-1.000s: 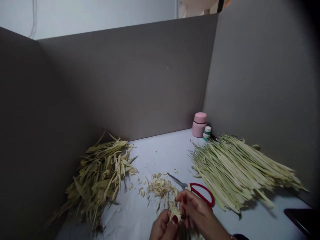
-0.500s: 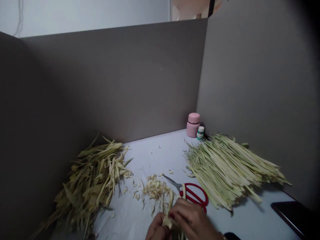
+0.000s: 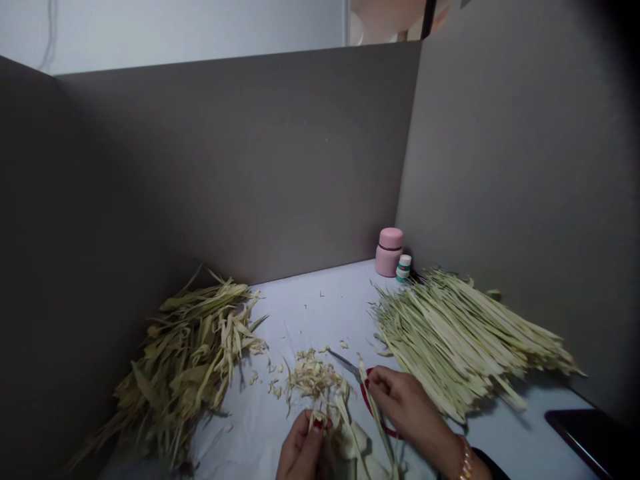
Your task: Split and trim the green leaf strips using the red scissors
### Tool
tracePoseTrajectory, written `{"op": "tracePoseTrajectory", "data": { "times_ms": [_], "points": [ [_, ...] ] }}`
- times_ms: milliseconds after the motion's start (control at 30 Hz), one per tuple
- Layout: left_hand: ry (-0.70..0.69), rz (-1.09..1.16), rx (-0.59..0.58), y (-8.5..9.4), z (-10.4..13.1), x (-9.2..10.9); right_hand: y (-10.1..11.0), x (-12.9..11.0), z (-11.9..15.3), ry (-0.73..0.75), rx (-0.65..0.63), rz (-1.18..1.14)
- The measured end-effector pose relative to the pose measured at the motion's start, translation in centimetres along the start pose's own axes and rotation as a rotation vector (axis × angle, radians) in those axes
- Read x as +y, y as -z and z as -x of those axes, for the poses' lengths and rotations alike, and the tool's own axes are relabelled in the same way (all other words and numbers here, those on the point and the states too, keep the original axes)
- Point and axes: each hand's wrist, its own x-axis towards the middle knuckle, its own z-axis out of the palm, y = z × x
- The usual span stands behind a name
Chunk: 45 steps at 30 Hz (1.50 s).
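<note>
My left hand is closed at the bottom centre, its thumb and fingers pinching the end of a pale dried leaf. My right hand is closed over the red-handled scissors, thumb and fingertips together beside a long green leaf strip; what they pinch is too small to make out. The scissors lie with their blades toward the upper left, the handles partly hidden by this hand. Just beyond my left hand is a small heap of dry scraps.
A tangled pile of dried leaves lies at the left. Long pale green strips are stacked at the right. A pink jar and a small white-green bottle stand by the grey partition. A dark phone lies lower right.
My hands were together over the leaves and are now apart. The right has moved up and right over the scissors handles; the left has shifted slightly left. More leaf strips show between them.
</note>
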Motion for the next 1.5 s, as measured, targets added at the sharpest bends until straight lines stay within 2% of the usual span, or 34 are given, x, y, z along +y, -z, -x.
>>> {"op": "tracePoseTrajectory", "data": {
  "times_ms": [133, 267, 333, 433, 533, 633, 800, 900, 1033, 1233, 1367, 1500],
  "points": [
    [-0.059, 0.046, 0.022, 0.0, -0.3, 0.0, -2.0, -0.7, 0.5, -0.076, -0.146, -0.223],
    [-0.132, 0.071, 0.034, -0.3, -0.2, 0.0, -4.1, -1.5, 1.5, -0.075, -0.263, -0.309],
    [-0.124, 0.070, 0.084, -0.4, 0.0, 0.3, -3.4, -1.5, 1.6, -0.035, -0.242, -0.273],
    [-0.089, 0.097, 0.192, -0.5, 0.2, 0.7, -0.8, -0.9, 1.2, 0.045, -0.103, -0.103],
    [-0.153, 0.117, 0.201, -0.4, 0.1, 0.8, 1.1, 0.2, 0.8, 0.112, -0.054, 0.299],
    [-0.181, 0.081, 0.193, -0.2, 0.0, 0.7, 1.0, 1.0, 0.6, 0.131, -0.075, 0.530],
    [-0.177, 0.033, 0.168, 0.2, -0.2, 0.5, 0.3, 1.5, 0.3, 0.100, -0.055, 0.510],
    [-0.174, 0.056, 0.164, 0.2, -0.4, 0.5, 0.7, 1.1, 0.2, 0.137, -0.029, 0.337],
    [-0.203, 0.131, 0.207, -0.2, -0.2, 0.6, 0.3, -0.6, 1.2, 0.265, -0.165, 0.110],
    [-0.290, 0.144, 0.213, -0.9, 0.5, 1.0, -1.2, -2.7, 3.1, 0.299, -0.255, 0.195],
    [-0.363, -0.030, 0.217, -1.0, 0.9, 1.3, -1.7, -2.5, 3.3, 0.302, -0.245, 0.294],
    [-0.421, -0.165, 0.261, -0.7, 1.0, 0.8, -1.8, -1.9, 3.5, 0.307, -0.252, 0.295]
  ]
}}
